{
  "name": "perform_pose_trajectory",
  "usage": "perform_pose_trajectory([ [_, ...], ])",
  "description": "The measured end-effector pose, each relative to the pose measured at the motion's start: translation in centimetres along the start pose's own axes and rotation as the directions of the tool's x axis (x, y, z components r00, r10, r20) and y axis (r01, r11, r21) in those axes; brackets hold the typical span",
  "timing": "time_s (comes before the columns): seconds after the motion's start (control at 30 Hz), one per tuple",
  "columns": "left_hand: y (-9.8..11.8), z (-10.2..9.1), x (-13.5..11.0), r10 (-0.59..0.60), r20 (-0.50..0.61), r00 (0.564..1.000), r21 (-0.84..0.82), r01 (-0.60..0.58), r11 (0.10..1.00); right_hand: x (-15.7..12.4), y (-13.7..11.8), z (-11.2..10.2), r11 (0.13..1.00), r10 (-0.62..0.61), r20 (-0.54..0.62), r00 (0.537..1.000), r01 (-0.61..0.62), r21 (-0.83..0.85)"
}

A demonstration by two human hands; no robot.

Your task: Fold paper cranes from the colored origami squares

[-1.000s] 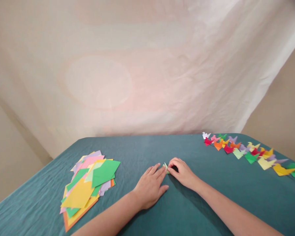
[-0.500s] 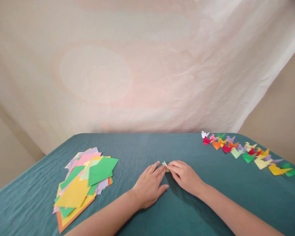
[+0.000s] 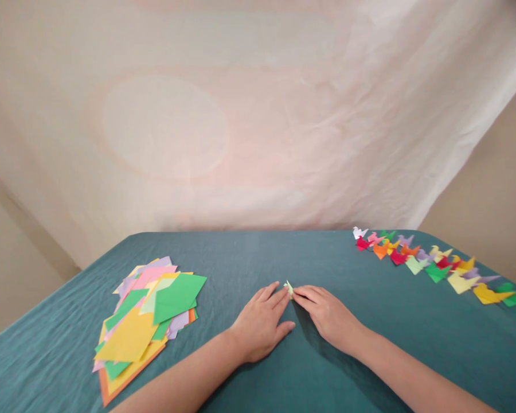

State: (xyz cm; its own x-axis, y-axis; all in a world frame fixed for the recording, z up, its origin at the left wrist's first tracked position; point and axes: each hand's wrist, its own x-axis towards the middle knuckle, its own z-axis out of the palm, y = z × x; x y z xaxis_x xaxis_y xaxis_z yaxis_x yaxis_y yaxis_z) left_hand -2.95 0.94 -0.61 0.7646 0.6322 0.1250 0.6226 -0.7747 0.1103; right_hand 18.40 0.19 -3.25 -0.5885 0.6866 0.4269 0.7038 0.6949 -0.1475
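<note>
A small pale green folded paper [image 3: 289,289] stands on the cloth between my hands, one thin point sticking up. My left hand [image 3: 261,322] lies flat with its fingers spread, and its fingertips touch the left side of the paper. From the right, my right hand [image 3: 330,315] pinches the paper's edge between thumb and fingertips. Those fingers hide much of the folded piece.
A loose pile of coloured paper squares [image 3: 131,338] lies at the left. Rows of folded paper birds [image 3: 436,272] in several colours stand along the right side of the teal cloth [image 3: 241,258]. A pale curtain [image 3: 258,126] hangs behind the table.
My right hand has shifted slightly downward at the paper, its fingers closer together. More of the pale green paper's upright point shows. My left hand stays in place.
</note>
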Motion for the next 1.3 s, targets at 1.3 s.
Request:
perform_pose_trajectory([
  [1.3, 0.06, -0.08, 0.22, -0.001, -0.061, 0.998, 0.126, 0.009, 0.992, -0.04, -0.28, -0.04, 0.999, 0.012, 0.037, 0.999, -0.011, -0.043],
])
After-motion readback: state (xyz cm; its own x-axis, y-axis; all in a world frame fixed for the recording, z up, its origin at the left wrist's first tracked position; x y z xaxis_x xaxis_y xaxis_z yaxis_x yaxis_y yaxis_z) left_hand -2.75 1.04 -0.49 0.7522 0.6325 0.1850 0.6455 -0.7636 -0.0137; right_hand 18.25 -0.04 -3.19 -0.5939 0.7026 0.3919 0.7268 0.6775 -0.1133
